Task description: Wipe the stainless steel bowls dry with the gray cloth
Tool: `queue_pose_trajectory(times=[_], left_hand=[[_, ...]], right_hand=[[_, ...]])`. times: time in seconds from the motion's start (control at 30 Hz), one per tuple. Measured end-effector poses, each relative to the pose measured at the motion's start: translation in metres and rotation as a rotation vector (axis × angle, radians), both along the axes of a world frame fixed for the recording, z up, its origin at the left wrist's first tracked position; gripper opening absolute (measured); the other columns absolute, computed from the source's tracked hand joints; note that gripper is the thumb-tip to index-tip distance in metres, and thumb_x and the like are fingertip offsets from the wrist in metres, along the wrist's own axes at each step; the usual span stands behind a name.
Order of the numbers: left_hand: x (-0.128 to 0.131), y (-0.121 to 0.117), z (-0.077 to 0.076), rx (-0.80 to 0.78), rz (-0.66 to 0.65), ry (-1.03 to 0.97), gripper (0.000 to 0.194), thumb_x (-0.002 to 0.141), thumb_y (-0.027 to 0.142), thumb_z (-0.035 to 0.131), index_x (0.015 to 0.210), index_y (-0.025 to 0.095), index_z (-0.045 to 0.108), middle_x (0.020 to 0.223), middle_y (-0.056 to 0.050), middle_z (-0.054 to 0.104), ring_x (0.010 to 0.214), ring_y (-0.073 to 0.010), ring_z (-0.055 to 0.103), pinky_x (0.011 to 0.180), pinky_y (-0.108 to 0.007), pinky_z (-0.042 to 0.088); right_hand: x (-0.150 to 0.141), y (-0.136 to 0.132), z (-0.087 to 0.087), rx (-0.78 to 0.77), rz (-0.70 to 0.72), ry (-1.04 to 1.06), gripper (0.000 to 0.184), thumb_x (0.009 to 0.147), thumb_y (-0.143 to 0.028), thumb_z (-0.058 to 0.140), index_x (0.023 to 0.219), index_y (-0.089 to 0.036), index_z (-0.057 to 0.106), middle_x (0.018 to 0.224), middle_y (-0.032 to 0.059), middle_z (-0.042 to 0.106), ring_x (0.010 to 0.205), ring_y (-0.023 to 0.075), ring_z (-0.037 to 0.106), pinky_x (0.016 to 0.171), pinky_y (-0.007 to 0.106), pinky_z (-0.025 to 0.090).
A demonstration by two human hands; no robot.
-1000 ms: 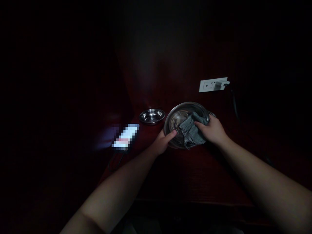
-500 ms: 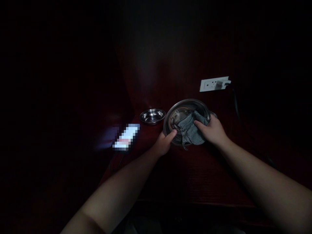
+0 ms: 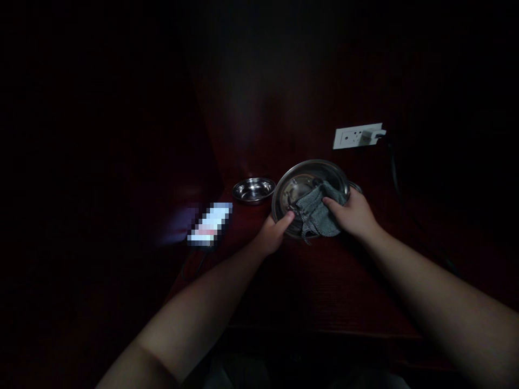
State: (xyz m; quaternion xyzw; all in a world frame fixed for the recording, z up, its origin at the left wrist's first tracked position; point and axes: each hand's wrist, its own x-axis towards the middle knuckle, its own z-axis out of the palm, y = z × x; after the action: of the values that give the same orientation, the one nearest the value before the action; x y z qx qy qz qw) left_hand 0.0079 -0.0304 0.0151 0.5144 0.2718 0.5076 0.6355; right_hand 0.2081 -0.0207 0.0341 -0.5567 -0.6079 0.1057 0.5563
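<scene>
A shiny metal bowl (image 3: 298, 186) is tilted toward me above the dark red table. My left hand (image 3: 274, 232) grips its lower left rim, thumb over the edge and fingers hidden behind. On the right side, my right hand (image 3: 352, 210) is closed on a grey-green cloth (image 3: 320, 210), thumb on top, pressing it against the bowl's inside and right rim. The cloth drapes over the lower right of the bowl, and one corner hangs past the rim. Part of another metal rim (image 3: 356, 187) shows behind my right hand; the rest of it is hidden.
A smaller metal bowl (image 3: 254, 192) stands on the table (image 3: 308, 292) left of the held one. A lit, pixelated phone-like screen (image 3: 211, 224) with a cable lies further left. The back wall bears a socket plate (image 3: 357, 136) with a plug and a hanging cord (image 3: 393, 170).
Very little differs. The whole view has shifted slightly, so things appear a touch higher. Both hands keep their hold on the bowl and the cloth.
</scene>
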Motion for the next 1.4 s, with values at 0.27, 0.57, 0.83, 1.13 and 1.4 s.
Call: queue_pose_trajectory(times=[0.27,0.57,0.83,1.13,1.4], left_hand=[[0.0002,0.0019,-0.0006,0.069,-0.042,-0.025,0.059,0.071,0.042,0.070,0.123,0.018,0.055,0.121,-0.010,0.062,0.120,-0.0291,0.051,0.102,-0.044,0.039],[-0.0014,0.0007,0.0000,0.167,-0.042,-0.003,0.057,0.072,0.039,0.069,0.122,0.014,0.054,0.123,-0.012,0.061,0.118,-0.0292,0.053,0.102,-0.045,0.038],[-0.0069,0.0022,-0.0013,0.231,-0.102,0.044,0.070,0.070,0.039,0.071,0.130,0.015,0.045,0.134,-0.015,0.051,0.125,-0.0319,0.046,0.104,-0.047,0.036],[-0.0049,0.0009,0.0014,0.328,-0.099,0.056,0.059,0.073,0.031,0.070,0.126,0.016,0.049,0.130,-0.014,0.054,0.122,-0.0297,0.049,0.104,-0.048,0.036],[-0.0039,-0.0031,0.0039,0.337,-0.096,0.068,0.063,0.071,0.030,0.071,0.127,0.016,0.048,0.129,-0.014,0.055,0.120,-0.0295,0.051,0.103,-0.049,0.038]], right_hand=[[0.0012,0.0018,-0.0027,0.016,-0.003,0.007,0.036,0.070,-0.032,0.064,0.099,-0.012,0.064,0.094,0.0110,0.069,0.087,0.0270,0.064,0.082,0.045,0.050],[-0.0008,-0.0001,-0.0007,0.064,-0.006,-0.009,0.037,0.069,-0.030,0.064,0.101,-0.011,0.063,0.098,0.0133,0.068,0.089,0.0271,0.064,0.085,0.043,0.049],[0.0000,-0.0012,0.0000,0.028,-0.037,-0.057,0.034,0.071,-0.031,0.061,0.099,-0.012,0.064,0.097,0.0132,0.068,0.087,0.0265,0.064,0.084,0.042,0.049],[-0.0004,-0.0012,-0.0020,0.060,-0.061,-0.021,0.032,0.073,-0.034,0.060,0.098,-0.014,0.063,0.095,0.0110,0.068,0.083,0.0240,0.063,0.079,0.039,0.050],[-0.0024,-0.0038,-0.0005,0.072,-0.087,-0.032,0.032,0.073,-0.038,0.061,0.095,-0.014,0.063,0.088,0.0097,0.068,0.079,0.0238,0.063,0.076,0.040,0.049]])
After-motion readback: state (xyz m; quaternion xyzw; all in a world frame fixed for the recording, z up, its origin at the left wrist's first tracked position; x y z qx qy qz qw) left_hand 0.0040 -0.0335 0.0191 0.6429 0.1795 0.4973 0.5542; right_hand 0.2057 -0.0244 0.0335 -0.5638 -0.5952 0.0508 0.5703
